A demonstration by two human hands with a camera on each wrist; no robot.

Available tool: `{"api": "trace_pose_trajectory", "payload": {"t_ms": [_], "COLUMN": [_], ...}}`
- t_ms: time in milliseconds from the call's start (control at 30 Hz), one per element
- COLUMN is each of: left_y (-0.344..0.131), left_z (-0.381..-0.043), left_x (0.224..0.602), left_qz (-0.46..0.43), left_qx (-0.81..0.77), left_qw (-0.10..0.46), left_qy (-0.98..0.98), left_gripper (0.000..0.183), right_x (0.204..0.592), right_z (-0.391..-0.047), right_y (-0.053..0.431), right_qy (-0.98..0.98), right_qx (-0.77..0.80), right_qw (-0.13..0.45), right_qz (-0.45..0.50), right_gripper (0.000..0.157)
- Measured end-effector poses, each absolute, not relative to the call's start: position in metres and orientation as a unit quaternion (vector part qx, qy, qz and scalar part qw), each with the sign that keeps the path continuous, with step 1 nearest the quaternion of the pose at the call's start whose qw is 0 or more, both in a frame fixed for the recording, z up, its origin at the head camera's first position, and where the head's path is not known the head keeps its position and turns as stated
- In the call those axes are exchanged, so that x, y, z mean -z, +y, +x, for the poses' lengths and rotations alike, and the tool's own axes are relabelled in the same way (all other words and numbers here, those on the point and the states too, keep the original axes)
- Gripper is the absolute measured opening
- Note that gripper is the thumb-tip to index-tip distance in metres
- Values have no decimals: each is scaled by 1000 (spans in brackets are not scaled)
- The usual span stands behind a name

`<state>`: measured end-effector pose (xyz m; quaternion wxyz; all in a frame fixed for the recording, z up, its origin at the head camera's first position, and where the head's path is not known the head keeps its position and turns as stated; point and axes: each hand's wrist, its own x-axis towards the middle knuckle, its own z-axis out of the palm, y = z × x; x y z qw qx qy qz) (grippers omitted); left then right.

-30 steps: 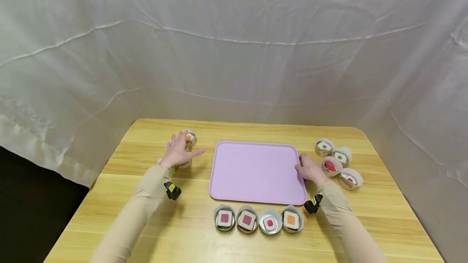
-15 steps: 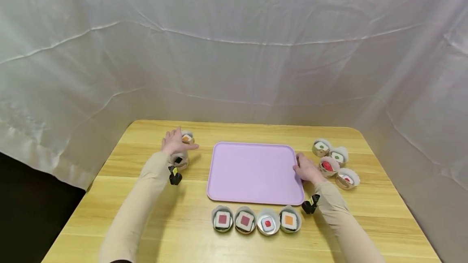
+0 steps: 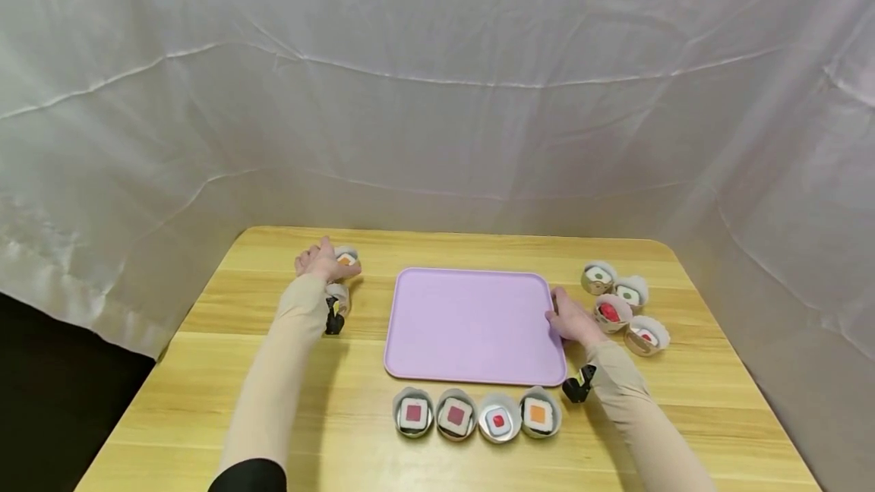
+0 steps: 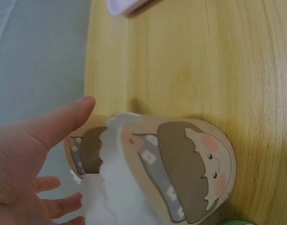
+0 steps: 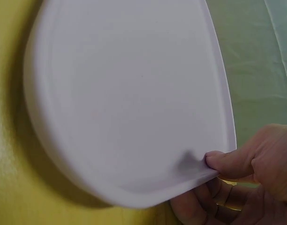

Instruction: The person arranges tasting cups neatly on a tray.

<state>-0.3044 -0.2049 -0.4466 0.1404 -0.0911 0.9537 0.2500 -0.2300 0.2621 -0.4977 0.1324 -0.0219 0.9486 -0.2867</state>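
Note:
My left hand [image 3: 321, 260] is at the back left of the table, beside a paper cup [image 3: 346, 257] that holds a sushi piece with an orange centre. In the left wrist view the thumb [image 4: 71, 117] is stretched out and the other fingers are spread apart, with the farther cup [image 4: 91, 152] between them. A nearer cup [image 4: 195, 171] printed with a cartoon face stands below the hand. At the tray's right side, my right hand [image 3: 574, 317] pinches the rim of the lilac tray [image 3: 475, 329], thumb on top and fingers underneath.
In front of the tray stands a row of several paper cups [image 3: 456, 416] with sushi pieces. Another cluster of cups [image 3: 612, 313] is to the right of my right hand. Pale cloth [image 3: 437, 135] hangs behind the wooden table [image 3: 369, 439].
My left hand has moved farther back, coming alongside the back-left cup. My right hand keeps its hold on the tray. The whole head view has shifted slightly.

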Motion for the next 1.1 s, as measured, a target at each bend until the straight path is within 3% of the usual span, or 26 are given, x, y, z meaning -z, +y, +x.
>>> {"api": "trace_pose_trajectory", "payload": {"t_ms": [267, 600, 1100], "left_y": [-206, -203, -204], "left_z": [-302, -310, -311], "left_x": [451, 458, 464], "left_qz": [-104, -87, -89], "left_qx": [-243, -241, -228], "left_qw": [134, 118, 110], "left_qy": [955, 959, 963], "left_gripper": [97, 64, 68], "right_x": [498, 498, 493], "right_z": [-229, -228, -228], "right_y": [261, 261, 259], "right_qy": [948, 943, 951], "right_qx": [286, 296, 274], "right_qw": [140, 149, 143], "right_qz": [-14, 3, -5], "right_gripper": [40, 40, 40]}}
